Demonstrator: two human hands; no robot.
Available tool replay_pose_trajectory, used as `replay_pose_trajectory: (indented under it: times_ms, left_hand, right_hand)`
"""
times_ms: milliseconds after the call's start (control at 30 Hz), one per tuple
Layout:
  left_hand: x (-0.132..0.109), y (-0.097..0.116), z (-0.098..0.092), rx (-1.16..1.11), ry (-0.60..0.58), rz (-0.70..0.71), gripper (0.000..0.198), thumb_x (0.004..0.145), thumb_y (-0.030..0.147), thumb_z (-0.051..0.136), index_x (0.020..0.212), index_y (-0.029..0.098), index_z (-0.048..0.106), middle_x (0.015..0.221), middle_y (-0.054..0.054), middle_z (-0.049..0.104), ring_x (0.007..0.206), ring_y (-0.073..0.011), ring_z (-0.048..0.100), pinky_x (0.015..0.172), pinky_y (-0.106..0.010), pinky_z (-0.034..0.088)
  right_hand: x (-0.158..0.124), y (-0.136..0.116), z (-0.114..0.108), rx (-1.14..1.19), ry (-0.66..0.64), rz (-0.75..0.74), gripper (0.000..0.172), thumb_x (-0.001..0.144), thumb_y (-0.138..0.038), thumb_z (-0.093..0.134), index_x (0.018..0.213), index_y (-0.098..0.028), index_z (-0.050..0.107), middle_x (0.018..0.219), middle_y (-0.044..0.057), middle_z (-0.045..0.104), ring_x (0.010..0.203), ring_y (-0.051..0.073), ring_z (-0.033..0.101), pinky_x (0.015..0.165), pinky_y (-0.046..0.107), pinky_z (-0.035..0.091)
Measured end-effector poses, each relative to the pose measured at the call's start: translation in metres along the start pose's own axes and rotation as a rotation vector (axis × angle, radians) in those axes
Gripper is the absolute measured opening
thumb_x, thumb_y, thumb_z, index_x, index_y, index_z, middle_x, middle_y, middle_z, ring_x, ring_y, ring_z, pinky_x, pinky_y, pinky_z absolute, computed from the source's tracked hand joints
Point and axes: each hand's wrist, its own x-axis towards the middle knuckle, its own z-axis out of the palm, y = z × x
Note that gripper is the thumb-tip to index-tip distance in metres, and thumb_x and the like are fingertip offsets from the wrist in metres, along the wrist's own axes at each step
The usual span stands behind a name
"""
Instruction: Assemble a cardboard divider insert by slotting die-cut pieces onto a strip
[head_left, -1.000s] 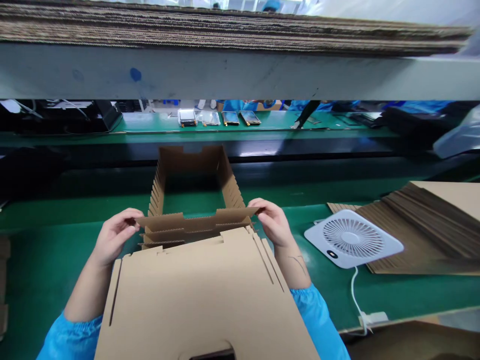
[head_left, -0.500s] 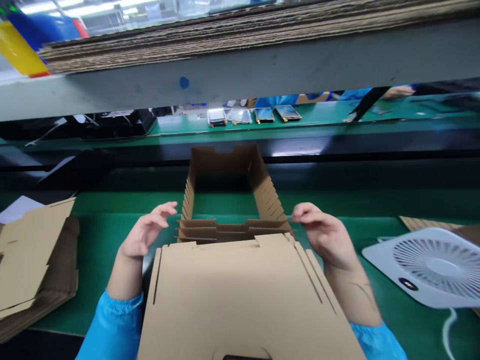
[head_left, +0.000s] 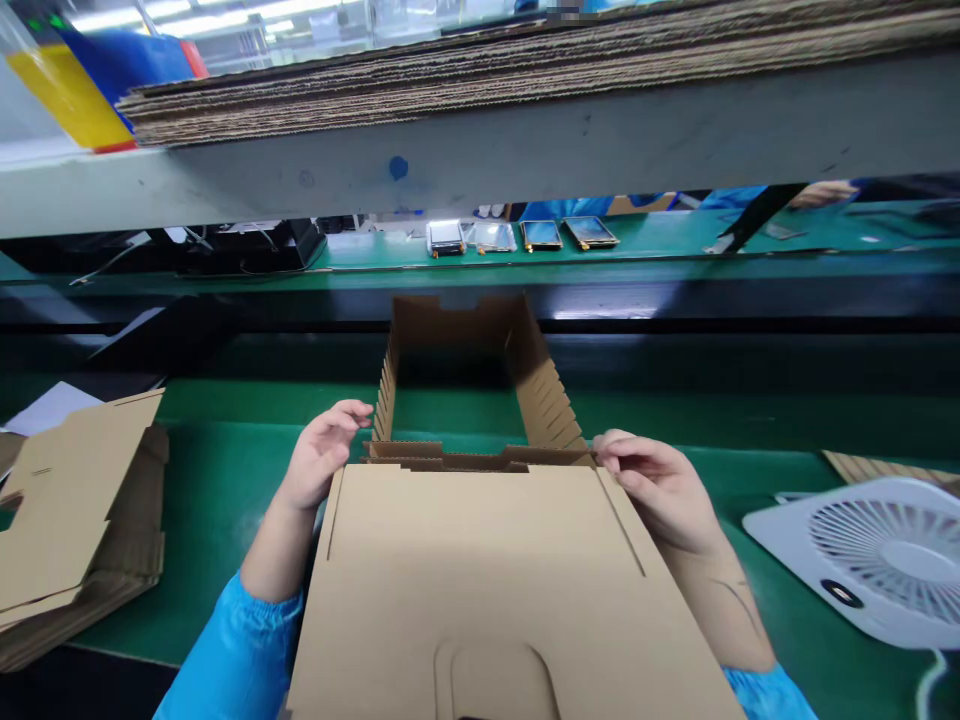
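A slotted cardboard frame (head_left: 551,395) stands on the green mat, its side walls cut with rows of notches. Across its near end lie upright cardboard strips (head_left: 480,460), partly hidden behind a large flat cardboard sheet (head_left: 480,560) with slits and a rounded tab. My left hand (head_left: 326,455) is beside the left ends of the strips, fingers curved and apart from the thumb; contact cannot be made out. At the right ends, my right hand (head_left: 660,485) has its thumb and fingers pinched on a strip's tip, close to the sheet's corner.
Folded cardboard pieces (head_left: 82,510) lie at the left. A white fan (head_left: 870,560) stands at the right. Overhead, a grey shelf (head_left: 487,150) carries stacked cardboard sheets (head_left: 525,75). Several small screen devices (head_left: 541,235) sit on the far bench, where another person's hand (head_left: 825,193) shows.
The large sheet has slid forward and now covers more of the strips, with more of its rounded tab showing. Both hands have closed in nearer to the strip ends.
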Motion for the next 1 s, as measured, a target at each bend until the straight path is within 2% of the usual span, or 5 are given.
replay_pose_trajectory:
  times_ms: [167,233,333,567,1000]
  left_hand:
    - [0.003,0.001,0.013,0.043,0.256,-0.015,0.024,0.096,0.045,0.081,0.098,0.022,0.078,0.091,-0.006,0.061,0.085,-0.0198,0.062,0.079,-0.034,0.052]
    - [0.001,0.011,0.012,-0.150,0.194,-0.071,0.029,0.096,0.050,0.075,0.094,0.021,0.073,0.079,-0.002,0.051,0.068,-0.0167,0.052,0.066,-0.032,0.046]
    - [-0.006,0.024,0.003,-0.353,-0.036,-0.137,0.031,0.084,0.050,0.079,0.085,0.021,0.066,0.069,0.002,0.037,0.056,-0.0138,0.038,0.055,-0.029,0.036]
    - [-0.012,0.017,0.000,-0.296,-0.096,-0.210,0.030,0.084,0.035,0.086,0.080,0.020,0.060,0.071,0.002,0.037,0.059,-0.0125,0.038,0.055,-0.026,0.033]
    - [-0.002,0.012,0.006,0.011,0.173,-0.166,0.033,0.088,0.049,0.088,0.090,0.018,0.076,0.090,-0.008,0.066,0.074,-0.0168,0.060,0.065,-0.027,0.048]
  right_hand:
    - [0.001,-0.001,0.001,-0.071,0.075,-0.002,0.019,0.089,-0.050,0.088,0.085,-0.031,0.087,0.076,0.007,0.073,0.069,0.022,0.066,0.058,0.035,0.056]
    - [0.001,-0.002,0.001,-0.067,0.066,0.005,0.025,0.088,-0.056,0.087,0.084,-0.031,0.087,0.075,0.007,0.073,0.069,0.023,0.066,0.059,0.036,0.056]
    - [0.001,-0.002,0.000,-0.067,0.026,-0.016,0.024,0.088,-0.056,0.088,0.087,-0.032,0.087,0.075,0.006,0.073,0.069,0.022,0.065,0.061,0.036,0.056]
    - [0.001,0.001,0.000,-0.060,0.028,-0.060,0.016,0.091,-0.048,0.088,0.090,-0.032,0.087,0.079,0.006,0.074,0.074,0.021,0.069,0.066,0.034,0.059]
    - [0.000,0.007,-0.001,-0.088,0.169,-0.015,0.025,0.084,-0.055,0.091,0.082,-0.031,0.085,0.082,0.008,0.076,0.077,0.023,0.074,0.067,0.034,0.063]
